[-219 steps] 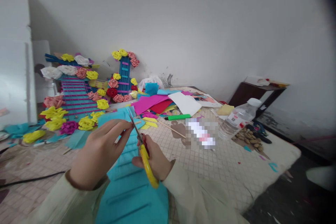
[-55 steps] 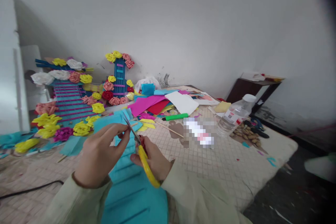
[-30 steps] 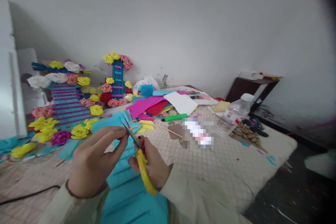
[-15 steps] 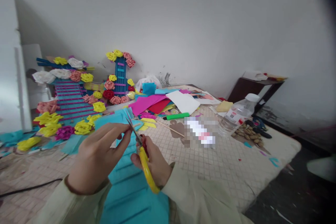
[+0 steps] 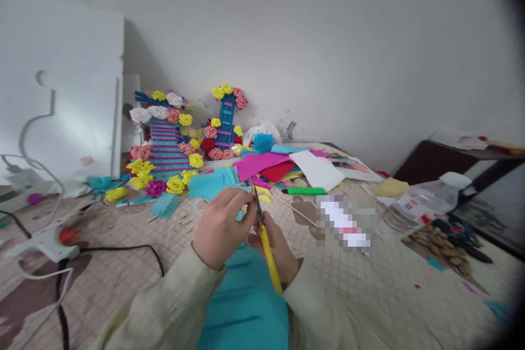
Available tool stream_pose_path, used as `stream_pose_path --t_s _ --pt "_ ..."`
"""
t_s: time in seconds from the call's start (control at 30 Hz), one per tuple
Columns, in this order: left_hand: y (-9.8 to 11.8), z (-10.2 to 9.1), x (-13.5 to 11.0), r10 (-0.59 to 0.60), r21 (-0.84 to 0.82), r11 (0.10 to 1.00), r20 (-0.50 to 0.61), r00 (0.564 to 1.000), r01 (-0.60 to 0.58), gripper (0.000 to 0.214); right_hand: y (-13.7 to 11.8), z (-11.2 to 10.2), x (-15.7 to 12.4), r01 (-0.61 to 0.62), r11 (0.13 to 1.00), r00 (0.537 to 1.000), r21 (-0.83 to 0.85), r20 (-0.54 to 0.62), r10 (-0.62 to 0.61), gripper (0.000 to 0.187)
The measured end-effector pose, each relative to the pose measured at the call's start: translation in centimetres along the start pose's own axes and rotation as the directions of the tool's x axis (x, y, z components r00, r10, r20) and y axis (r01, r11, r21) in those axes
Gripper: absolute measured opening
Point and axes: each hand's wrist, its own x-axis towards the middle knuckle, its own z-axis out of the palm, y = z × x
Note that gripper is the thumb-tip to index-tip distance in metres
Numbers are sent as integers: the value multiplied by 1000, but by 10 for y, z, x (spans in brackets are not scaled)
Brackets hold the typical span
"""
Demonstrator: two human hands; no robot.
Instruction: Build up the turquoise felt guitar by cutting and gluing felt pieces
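My right hand (image 5: 279,249) grips a pair of scissors (image 5: 268,257) with yellow handles. The blades point up and away, and they look close together beside my left fingertips. Pinched together, the fingers of my left hand (image 5: 227,224) touch or nearly touch the blades; what they hold, if anything, is too small to make out. Beneath both hands lies a long turquoise sheet (image 5: 241,306) with dark slanting stripes or folds, its upper part hidden by the hands.
Paper flower-decorated frames (image 5: 170,145) stand at the back left. Coloured paper sheets (image 5: 258,164), a green marker (image 5: 305,191) and a thin stick (image 5: 295,209) lie beyond the hands. A water bottle (image 5: 426,202) and peanuts (image 5: 441,246) are right; a white power strip (image 5: 45,246) with cables is left.
The view has swung left, so the power strip and more white board show. The hands and scissors stay close together. A pale sliver seen earlier by the left fingertips no longer shows.
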Motion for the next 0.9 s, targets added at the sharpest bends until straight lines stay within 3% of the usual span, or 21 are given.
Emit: stream_pose_path --t_s 0.27,0.73,0.9 --pt "0 4 -4 -7 -9 1000 -37 999 7 8 -2 -2 1 108 994 994 -35 37 -107 19" --pt "-3 -5 1 17 60 998 25 1000 -19 8 -19 -3 4 -21 1000 1000 4 -6 21 22" --pt "-1 -15 4 28 73 997 138 990 -38 8 -19 -6 5 -53 996 998 68 48 50 25"
